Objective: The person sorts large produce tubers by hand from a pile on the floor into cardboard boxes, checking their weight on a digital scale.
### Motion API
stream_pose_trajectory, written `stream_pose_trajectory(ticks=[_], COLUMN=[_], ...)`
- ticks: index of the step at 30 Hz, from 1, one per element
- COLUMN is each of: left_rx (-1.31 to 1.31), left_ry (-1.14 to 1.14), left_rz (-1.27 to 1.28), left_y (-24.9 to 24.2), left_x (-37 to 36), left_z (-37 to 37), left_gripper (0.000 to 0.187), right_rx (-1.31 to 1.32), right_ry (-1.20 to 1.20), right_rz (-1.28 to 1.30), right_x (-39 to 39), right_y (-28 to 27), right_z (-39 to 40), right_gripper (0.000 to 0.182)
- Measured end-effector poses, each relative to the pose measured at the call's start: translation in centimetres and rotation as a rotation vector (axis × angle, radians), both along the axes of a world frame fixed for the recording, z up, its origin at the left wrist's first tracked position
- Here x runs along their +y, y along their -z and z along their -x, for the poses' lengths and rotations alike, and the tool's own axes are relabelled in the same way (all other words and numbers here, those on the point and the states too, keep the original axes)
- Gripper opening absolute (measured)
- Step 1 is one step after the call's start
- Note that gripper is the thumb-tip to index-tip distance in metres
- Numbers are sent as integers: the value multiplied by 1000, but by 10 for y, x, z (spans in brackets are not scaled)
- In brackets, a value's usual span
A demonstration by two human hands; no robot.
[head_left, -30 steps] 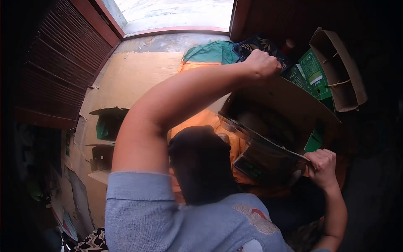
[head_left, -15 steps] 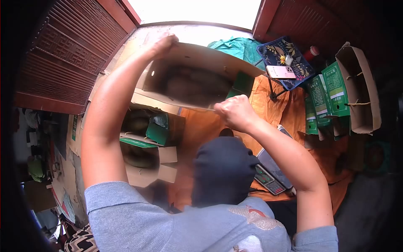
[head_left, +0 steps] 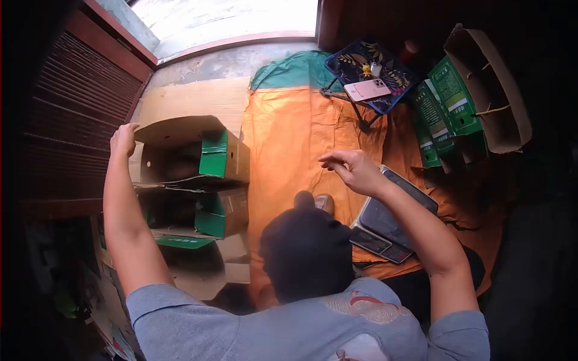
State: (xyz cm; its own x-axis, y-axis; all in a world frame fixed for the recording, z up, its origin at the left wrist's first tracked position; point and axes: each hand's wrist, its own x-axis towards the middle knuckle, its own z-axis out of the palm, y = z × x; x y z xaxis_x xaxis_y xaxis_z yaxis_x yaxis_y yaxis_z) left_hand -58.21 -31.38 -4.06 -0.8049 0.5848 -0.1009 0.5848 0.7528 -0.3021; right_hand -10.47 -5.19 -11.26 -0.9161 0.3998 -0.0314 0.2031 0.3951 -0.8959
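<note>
At the far left, my left hand (head_left: 124,139) is closed on the upper left corner of an open cardboard box (head_left: 238,157) with green inner flaps. This box stands at the door end of a row, right against a second open cardboard box (head_left: 235,207). A third cardboard box (head_left: 208,287) with a green flap sits nearest my body. My right hand (head_left: 356,171) hovers over the orange sheet (head_left: 283,138), fingers apart and nothing in them. Just below that hand lies a digital scale (head_left: 385,243) with a dark flat platform (head_left: 397,207).
A folding stool (head_left: 337,63) at the upper right carries a pink phone (head_left: 367,90) and a small yellow figure (head_left: 366,70). Green cardboard boxes (head_left: 454,99) stand at the right. A flat cardboard sheet (head_left: 192,96) lies near the doorway; a reddish door (head_left: 90,120) is at left.
The cardboard box, held in both hands earlier, has moved left and down into the row. My right hand has let go of it and opened; my left hand remains on its corner.
</note>
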Motion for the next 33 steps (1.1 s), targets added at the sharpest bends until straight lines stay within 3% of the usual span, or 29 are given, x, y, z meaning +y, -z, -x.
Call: stream_pose_trajectory(ticks=[2,7,10,12,14,17,18,19,22,24,25,28,30,33], left_rx=[54,-23,-222,-433,-931,-1342,-1338,-1513,-1640,-1587,-1525,-1499,-1608,-1547], left_ry=[19,454,360,389,256,123,237,199,189,234,271,152,189,317], left_rz=[-262,-913,-1229,-1524,-1792,-1887,-1958,-1895,-1838,-1759,-1764,-1723,-1702,-1673], left_y=[-14,25,1,7,-6,-35,-20,-16,-3,12,23,41,31,4], left_x=[32,159,251,307,338,343,352,349,342,335,334,342,340,328], left_z=[-9,10,-123,-189,-282,-395,-411,-428,-465,-472,-472,-473,-478,-488], left_gripper=[37,34,36,39,45,47,47,45,44,45,45,40,43,41], right_rx=[-109,-152,-11,22,60,197,238,223,219,122,65,-112,-173,-196], right_ry=[193,485,655,767,897,1042,1095,1179,1366,1501,1563,1664,1690,1696], right_rz=[74,155,276,158,3,-164,-224,-295,-457,-445,-322,-334,-216,-141], right_x=[10,19,27,36,47,72,82,89,129,156,166,210,224,245], right_y=[22,72,58,37,18,-4,-10,-24,-41,-59,-69,-67,-78,-70], right_z=[-59,-176,-206,-219,-232,-258,-268,-274,-300,-304,-304,-308,-302,-303], right_gripper=[20,20,21,22,22,30,33,37,52,59,64,68,65,58])
